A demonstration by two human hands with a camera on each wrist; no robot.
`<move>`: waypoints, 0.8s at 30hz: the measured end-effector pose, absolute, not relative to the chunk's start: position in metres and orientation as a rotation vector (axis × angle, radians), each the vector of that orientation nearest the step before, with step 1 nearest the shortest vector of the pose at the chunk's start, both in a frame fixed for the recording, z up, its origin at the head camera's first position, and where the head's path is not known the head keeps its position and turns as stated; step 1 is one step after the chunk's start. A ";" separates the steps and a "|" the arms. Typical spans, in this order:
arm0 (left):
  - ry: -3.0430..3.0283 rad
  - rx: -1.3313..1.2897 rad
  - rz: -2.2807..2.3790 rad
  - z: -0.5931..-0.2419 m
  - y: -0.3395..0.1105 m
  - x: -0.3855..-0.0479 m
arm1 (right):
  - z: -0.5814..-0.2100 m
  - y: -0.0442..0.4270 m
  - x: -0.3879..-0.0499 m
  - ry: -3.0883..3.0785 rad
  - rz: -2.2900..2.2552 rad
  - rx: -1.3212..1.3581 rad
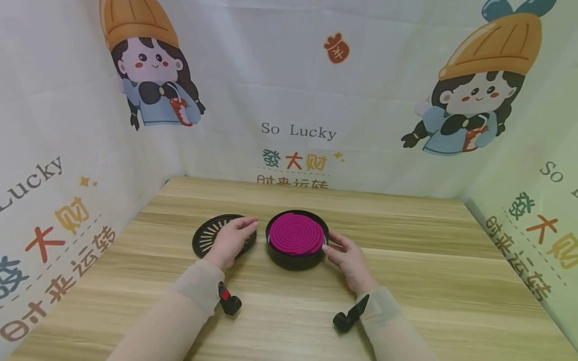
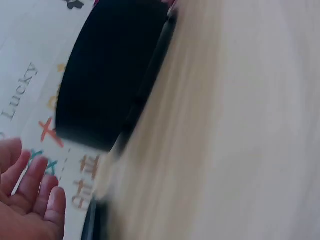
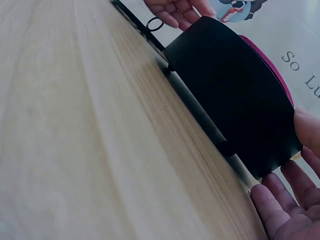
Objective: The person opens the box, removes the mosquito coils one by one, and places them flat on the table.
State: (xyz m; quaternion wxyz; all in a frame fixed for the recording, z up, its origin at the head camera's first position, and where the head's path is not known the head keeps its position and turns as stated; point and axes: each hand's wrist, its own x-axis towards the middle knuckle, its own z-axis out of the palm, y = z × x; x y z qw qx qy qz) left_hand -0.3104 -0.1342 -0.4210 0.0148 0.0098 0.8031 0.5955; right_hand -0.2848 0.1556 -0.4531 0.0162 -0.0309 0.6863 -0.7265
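At the middle of the head frame is the black round pot (image 1: 295,261), with a magenta coil (image 1: 295,233) inside. The right hand (image 1: 349,260), on its right, holds the wall between thumb and curved fingers. The left hand (image 1: 228,243), left of centre, has loose fingers apart from the pot, over a slotted black disc (image 1: 208,234).

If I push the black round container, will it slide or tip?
The black round container looks low and broad, so a gentle push would probably slide it rather than tip it. Its small feet might drag or catch slightly on the table. The pink coil sits high inside, so a steep tilt could spill it.
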 end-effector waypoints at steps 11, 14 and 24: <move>2.112 -0.098 2.301 -0.443 -0.089 -0.309 | -0.453 0.158 -0.282 2.133 -2.257 -0.077; 2.057 -0.087 2.366 -0.446 -0.083 -0.306 | -0.453 0.158 -0.282 2.128 -2.255 -0.076; 1.996 -0.039 2.432 -0.454 -0.081 -0.307 | -0.453 0.159 -0.284 2.151 -2.228 -0.083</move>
